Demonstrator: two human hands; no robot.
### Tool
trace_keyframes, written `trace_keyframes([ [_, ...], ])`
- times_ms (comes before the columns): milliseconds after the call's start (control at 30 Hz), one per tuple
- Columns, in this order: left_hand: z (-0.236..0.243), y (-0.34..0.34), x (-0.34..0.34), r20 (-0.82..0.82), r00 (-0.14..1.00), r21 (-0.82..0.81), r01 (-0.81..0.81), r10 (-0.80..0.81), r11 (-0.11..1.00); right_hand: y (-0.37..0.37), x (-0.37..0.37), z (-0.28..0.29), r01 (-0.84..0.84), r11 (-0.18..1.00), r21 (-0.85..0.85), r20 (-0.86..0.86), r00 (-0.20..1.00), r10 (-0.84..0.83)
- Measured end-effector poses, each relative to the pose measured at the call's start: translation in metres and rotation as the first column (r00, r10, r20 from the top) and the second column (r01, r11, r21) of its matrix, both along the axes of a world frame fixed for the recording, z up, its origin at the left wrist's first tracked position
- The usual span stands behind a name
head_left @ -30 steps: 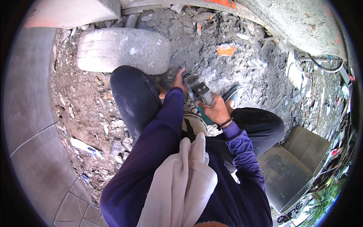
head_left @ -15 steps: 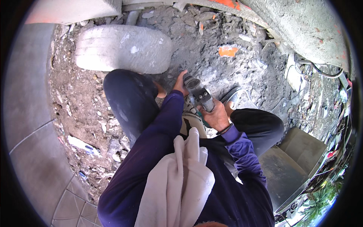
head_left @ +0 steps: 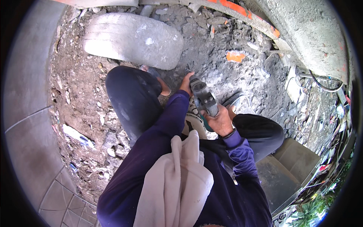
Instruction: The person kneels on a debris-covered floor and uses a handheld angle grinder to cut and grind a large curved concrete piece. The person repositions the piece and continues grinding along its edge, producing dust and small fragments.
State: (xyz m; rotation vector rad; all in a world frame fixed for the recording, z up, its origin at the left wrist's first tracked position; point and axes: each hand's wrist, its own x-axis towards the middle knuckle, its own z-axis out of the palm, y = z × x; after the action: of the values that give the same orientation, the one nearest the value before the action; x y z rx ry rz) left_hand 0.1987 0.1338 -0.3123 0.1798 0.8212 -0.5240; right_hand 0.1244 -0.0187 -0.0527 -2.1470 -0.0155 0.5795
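Note:
Between my knees I hold a grey hammer drill point(head_left: 205, 99) with a little teal showing near its rear. My right hand point(head_left: 221, 123) is wrapped round the rear grip. Up at the front end, my left hand point(head_left: 186, 82) is closed on the drill's side, its fingers partly hidden by the wrist and the tool. A thin dark bit point(head_left: 189, 67) points away from me toward the broken grey ground point(head_left: 211, 72). Where the tip ends is hard to make out.
A rounded whitish block point(head_left: 132, 39) lies beyond my left knee. An orange-faced fragment point(head_left: 235, 56) sits in the rubble ahead. At the right are a concrete mass point(head_left: 310, 34), a dark cable point(head_left: 321, 85) and a brown box-like piece point(head_left: 295, 159). Paving point(head_left: 34, 125) runs along the left.
The whole view has shifted a little, so the block sits higher and the drill further right in the picture. Both hands keep their hold on the drill.

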Motion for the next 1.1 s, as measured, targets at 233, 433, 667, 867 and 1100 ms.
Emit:
trace_keyframes([
  [233, 0.085, -0.043, 0.026, -0.001, 1.0, -0.047, 0.017, -0.017, 0.999, -0.044, 0.027, 0.102, 0.213, 0.973, 0.088, -0.218, 0.957, -0.19],
  [433, 0.107, -0.049, 0.03, 0.117, 0.993, 0.051, -0.018, 0.012, 0.999, -0.048, 0.007, 0.116, 0.122, 0.99, 0.07, -0.047, 0.992, -0.119],
  [667, 0.091, -0.004, 0.053, 0.126, 0.992, 0.133, -0.017, 0.0, 0.991, -0.012, 0.035, 0.059, 0.026, 0.996, -0.09, 0.117, 0.993, -0.015],
  [867, 0.089, 0.015, 0.061, 0.138, 0.99, 0.142, 0.002, -0.022, 0.99, 0.006, 0.05, 0.05, 0.066, 0.997, -0.042, 0.09, 0.994, -0.062],
  [1100, 0.068, 0.016, 0.055, 0.056, 0.994, 0.159, 0.083, -0.093, 0.984, 0.005, 0.025, 0.044, 0.09, 0.99, -0.106, 0.076, 0.994, -0.082],
])
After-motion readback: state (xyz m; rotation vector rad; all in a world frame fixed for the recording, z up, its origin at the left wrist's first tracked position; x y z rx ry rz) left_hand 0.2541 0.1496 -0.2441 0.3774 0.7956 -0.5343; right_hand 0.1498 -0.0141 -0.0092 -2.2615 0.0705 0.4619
